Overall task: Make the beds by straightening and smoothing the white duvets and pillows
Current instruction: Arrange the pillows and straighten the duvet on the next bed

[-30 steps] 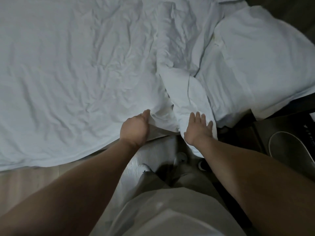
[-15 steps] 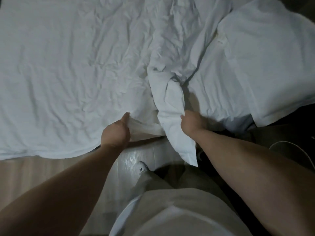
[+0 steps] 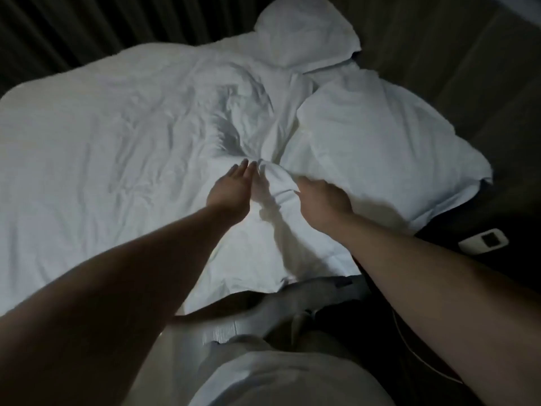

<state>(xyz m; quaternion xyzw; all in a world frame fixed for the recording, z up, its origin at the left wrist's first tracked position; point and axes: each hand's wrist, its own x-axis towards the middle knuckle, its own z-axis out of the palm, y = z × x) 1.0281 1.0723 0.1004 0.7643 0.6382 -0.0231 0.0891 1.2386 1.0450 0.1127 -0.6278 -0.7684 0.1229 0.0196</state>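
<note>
Left hand (image 3: 231, 187) flat, fingers straight on duvet (image 3: 117, 142); right hand (image 3: 323, 197) apparently pinches fold (image 3: 278, 183). Risk: pull drags pillow (image 3: 380, 148), 2 o'clock.

Dim room, dark pleated curtain (image 3: 73, 27) at far side, dark headboard (image 3: 468, 54) at right, white remote-like device (image 3: 483, 241) on dark surface (image 3: 515, 209)

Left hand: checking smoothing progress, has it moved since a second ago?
Yes. The left hand was at the near edge of the duvet; now it reaches farther in, level with the near pillow.
</note>
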